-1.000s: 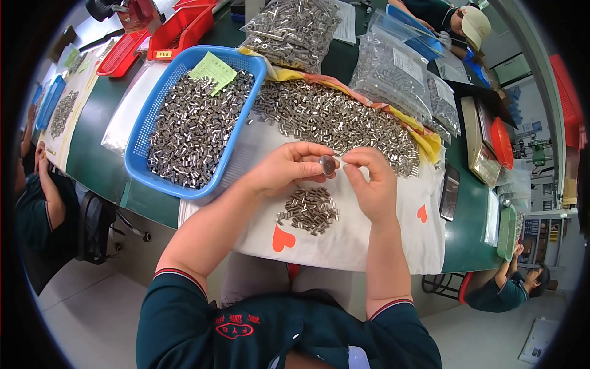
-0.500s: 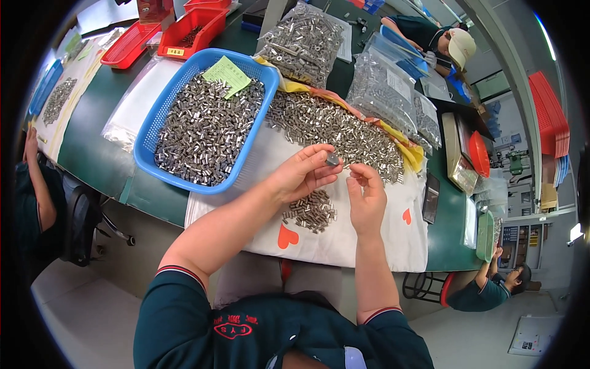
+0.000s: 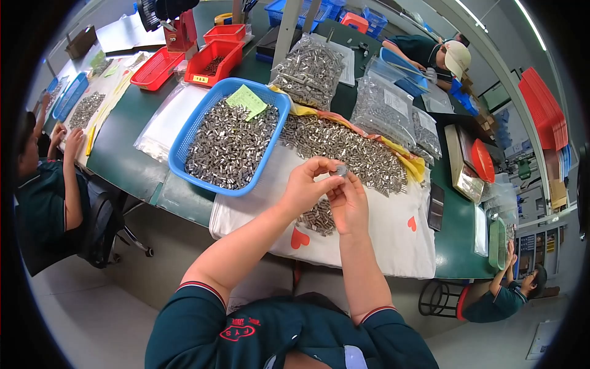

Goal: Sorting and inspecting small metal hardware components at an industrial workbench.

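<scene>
Between the thumb and forefinger of my left hand (image 3: 311, 186) is a small grey round metal piece (image 3: 340, 170). Close against it, my right hand (image 3: 349, 206) has its fingers drawn together at the piece; whatever they pinch is too small to make out. Beneath both hands lies a small heap of short metal sleeves (image 3: 318, 219) on a white cloth (image 3: 393, 246), partly covered by my right hand. A larger spread of shiny sleeves (image 3: 350, 150) lies beyond. To the left, a blue basket (image 3: 176, 161) is filled with similar sleeves, with a green slip (image 3: 247, 101) on top.
Bulging clear bags of metal parts (image 3: 309, 69) (image 3: 382, 101) stand behind the spread. Red bins (image 3: 216, 61) sit at the far left. A dark phone-like slab (image 3: 436, 206) lies right of the cloth. Other people work at the left, the far right and across the table.
My right hand has come in to meet my left hand at the grey piece. The whole view has shifted, so the table sits further right and lower.
</scene>
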{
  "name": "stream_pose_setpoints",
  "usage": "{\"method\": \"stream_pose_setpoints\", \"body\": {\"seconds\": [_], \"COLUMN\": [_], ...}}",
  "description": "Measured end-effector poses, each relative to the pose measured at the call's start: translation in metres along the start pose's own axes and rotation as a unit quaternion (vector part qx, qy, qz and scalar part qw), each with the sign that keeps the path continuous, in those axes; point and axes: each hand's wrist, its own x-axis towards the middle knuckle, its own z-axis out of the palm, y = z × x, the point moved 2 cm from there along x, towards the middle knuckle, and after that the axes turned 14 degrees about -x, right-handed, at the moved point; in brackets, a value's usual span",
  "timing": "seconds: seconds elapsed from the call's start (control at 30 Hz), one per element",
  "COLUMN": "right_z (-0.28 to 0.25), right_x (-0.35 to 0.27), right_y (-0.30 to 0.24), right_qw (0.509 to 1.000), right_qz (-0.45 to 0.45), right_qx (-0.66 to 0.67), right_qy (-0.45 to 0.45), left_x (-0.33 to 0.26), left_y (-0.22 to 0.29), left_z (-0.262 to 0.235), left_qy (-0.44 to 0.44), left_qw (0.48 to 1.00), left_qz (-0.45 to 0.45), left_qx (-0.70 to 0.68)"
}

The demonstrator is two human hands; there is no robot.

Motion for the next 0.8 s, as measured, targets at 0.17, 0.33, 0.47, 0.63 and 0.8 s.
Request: {"method": "stream_pose_setpoints", "body": {"seconds": [0.17, 0.33, 0.47, 0.63, 0.8], "right_z": [-0.021, -0.040, -0.051, -0.061, -0.054], "right_x": [-0.018, -0.039, -0.052, -0.057, -0.054], "right_y": [0.002, 0.004, -0.006, -0.014, -0.021], "right_qw": [0.999, 0.996, 0.995, 0.990, 0.988], "right_qz": [0.042, 0.066, 0.055, 0.009, 0.028], "right_qx": [0.003, -0.004, -0.034, -0.128, -0.114], "right_qy": [-0.032, -0.060, -0.072, -0.050, -0.101], "left_x": [-0.022, -0.053, -0.069, -0.081, -0.077], "left_y": [0.010, 0.003, -0.005, -0.011, -0.011], "left_z": [0.007, 0.014, 0.034, 0.049, 0.032], "left_qy": [-0.019, -0.009, -0.002, 0.045, 0.134], "left_qw": [0.986, 0.983, 0.992, 0.994, 0.983], "left_qz": [-0.005, -0.068, -0.071, -0.103, -0.096], "left_qx": [0.166, 0.172, 0.100, 0.002, -0.084]}}
